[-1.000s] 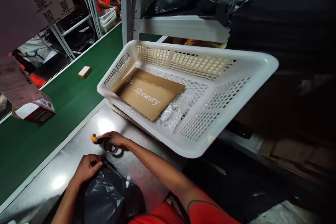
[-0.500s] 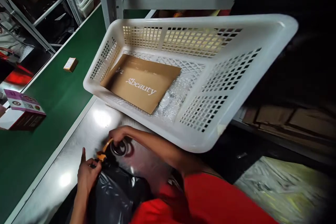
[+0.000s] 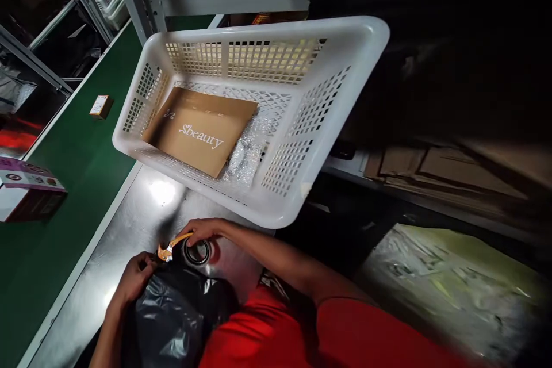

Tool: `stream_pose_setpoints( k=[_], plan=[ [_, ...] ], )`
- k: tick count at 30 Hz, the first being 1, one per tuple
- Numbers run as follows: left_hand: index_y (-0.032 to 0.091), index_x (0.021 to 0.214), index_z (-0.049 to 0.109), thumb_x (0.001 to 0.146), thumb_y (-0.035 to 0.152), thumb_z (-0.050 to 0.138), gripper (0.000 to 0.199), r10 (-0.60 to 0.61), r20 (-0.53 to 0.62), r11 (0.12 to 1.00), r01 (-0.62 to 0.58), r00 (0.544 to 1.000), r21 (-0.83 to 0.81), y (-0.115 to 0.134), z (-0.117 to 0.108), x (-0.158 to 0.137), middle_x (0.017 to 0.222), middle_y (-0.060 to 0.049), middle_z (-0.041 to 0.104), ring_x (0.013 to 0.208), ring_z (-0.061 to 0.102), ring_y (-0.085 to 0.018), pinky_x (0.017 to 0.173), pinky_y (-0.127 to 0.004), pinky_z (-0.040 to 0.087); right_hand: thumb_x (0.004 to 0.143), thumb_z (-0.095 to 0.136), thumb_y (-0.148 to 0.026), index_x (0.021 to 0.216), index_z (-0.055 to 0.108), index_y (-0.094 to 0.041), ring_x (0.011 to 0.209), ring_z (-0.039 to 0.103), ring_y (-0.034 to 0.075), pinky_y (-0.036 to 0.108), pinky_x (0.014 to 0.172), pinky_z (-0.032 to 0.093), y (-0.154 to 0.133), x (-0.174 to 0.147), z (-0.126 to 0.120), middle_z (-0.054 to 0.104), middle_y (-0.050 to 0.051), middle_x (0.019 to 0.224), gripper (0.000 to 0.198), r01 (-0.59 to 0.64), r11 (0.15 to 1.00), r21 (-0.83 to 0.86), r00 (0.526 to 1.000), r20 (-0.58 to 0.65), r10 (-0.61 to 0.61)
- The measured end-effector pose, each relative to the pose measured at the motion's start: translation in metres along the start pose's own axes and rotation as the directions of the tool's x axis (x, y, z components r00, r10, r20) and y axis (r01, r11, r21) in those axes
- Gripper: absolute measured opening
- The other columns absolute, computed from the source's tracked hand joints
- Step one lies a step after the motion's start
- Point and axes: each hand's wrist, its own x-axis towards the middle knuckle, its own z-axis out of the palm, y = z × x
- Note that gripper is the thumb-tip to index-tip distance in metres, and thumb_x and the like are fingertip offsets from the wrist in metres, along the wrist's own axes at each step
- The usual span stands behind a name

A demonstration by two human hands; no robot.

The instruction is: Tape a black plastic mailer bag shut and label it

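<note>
Head view: right hand (image 3: 202, 231) is closing its fingers on an orange-handled tape dispenser (image 3: 185, 247) over the near steel bench (image 3: 142, 213); left hand (image 3: 135, 276) is gripping a crumpled black plastic bag (image 3: 172, 310); a white perforated plastic basket (image 3: 276, 207) is sitting just beyond.

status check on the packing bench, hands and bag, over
Right hand on the tape dispenser at the bag's top. Left hand pinching the black bag. White basket close behind, not touching the hands.
</note>
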Motion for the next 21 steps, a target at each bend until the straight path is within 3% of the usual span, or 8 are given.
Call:
stream_pose_setpoints(
  k=[6, 8, 12, 15, 18, 21],
  plan=[
    [0.027, 0.083, 0.052, 0.086, 0.060, 0.057, 0.034, 0.034, 0.084, 0.992, -0.044, 0.996, 0.118, 0.005, -0.010, 0.000, 0.088, -0.004, 0.070, 0.091, 0.064, -0.028, 0.085, -0.039, 0.048, 0.083, 0.084, -0.028, 0.133, 0.088, -0.016, 0.095, 0.071, 0.020, 0.025, 0.086, 0.054, 0.014, -0.032, 0.019, 0.085, 0.003, 0.105, 0.052, 0.047, 0.998, 0.034, 0.997, -0.067, -0.044],
    [0.026, 0.093, 0.058, 0.086, 0.054, 0.058, 0.030, 0.030, 0.116, 0.990, -0.045, 0.993, 0.134, 0.004, -0.014, 0.001, 0.094, -0.004, 0.072, 0.096, 0.065, -0.028, 0.089, -0.039, 0.050, 0.082, 0.084, -0.025, 0.130, 0.088, -0.014, 0.097, 0.070, 0.022, 0.027, 0.085, 0.054, 0.018, -0.045, 0.022, 0.085, 0.005, 0.108, 0.050, 0.048, 0.998, 0.038, 0.994, -0.095, -0.044],
    [0.023, 0.121, 0.072, 0.083, 0.051, 0.062, 0.049, 0.017, 0.108, 0.989, -0.032, 0.994, 0.145, -0.001, -0.016, 0.003, 0.122, -0.011, 0.079, 0.119, 0.071, -0.034, 0.110, -0.044, 0.051, 0.083, 0.083, -0.027, 0.127, 0.090, -0.017, 0.084, 0.066, 0.020, 0.027, 0.073, 0.052, 0.024, -0.066, 0.019, 0.083, 0.005, 0.095, 0.046, -0.020, 0.995, 0.096, 0.982, -0.185, 0.038],
    [0.023, 0.097, 0.079, 0.089, 0.059, 0.060, 0.042, 0.093, 0.105, 0.979, -0.110, 0.990, 0.171, -0.004, -0.013, 0.002, 0.122, -0.016, 0.078, 0.120, 0.071, -0.035, 0.111, -0.045, 0.051, 0.088, 0.079, -0.040, 0.136, 0.086, -0.019, 0.065, 0.052, 0.015, 0.026, 0.060, 0.044, 0.027, -0.067, 0.013, 0.072, 0.001, 0.079, 0.053, -0.017, 0.978, 0.210, 0.952, -0.295, 0.079],
    [0.024, 0.070, 0.065, 0.099, 0.071, 0.047, 0.059, 0.124, 0.053, 0.973, -0.132, 0.991, 0.191, -0.005, -0.010, 0.001, 0.107, -0.014, 0.074, 0.104, 0.070, -0.031, 0.098, -0.042, 0.054, 0.090, 0.077, -0.045, 0.139, 0.082, -0.017, 0.062, 0.043, 0.014, 0.026, 0.057, 0.040, 0.022, -0.050, 0.007, 0.065, 0.000, 0.075, 0.057, 0.065, 0.967, 0.246, 0.942, -0.334, 0.021],
    [0.026, 0.073, 0.064, 0.101, 0.078, 0.036, 0.065, 0.039, -0.032, 0.991, -0.034, 0.999, 0.132, -0.010, -0.008, 0.004, 0.097, -0.011, 0.075, 0.097, 0.071, -0.030, 0.094, -0.041, 0.055, 0.090, 0.080, -0.043, 0.133, 0.083, -0.015, 0.066, 0.048, 0.015, 0.026, 0.061, 0.043, 0.010, -0.017, 0.006, 0.065, -0.001, 0.076, 0.052, 0.095, 0.977, 0.192, 0.956, -0.292, -0.035]
  ],
)
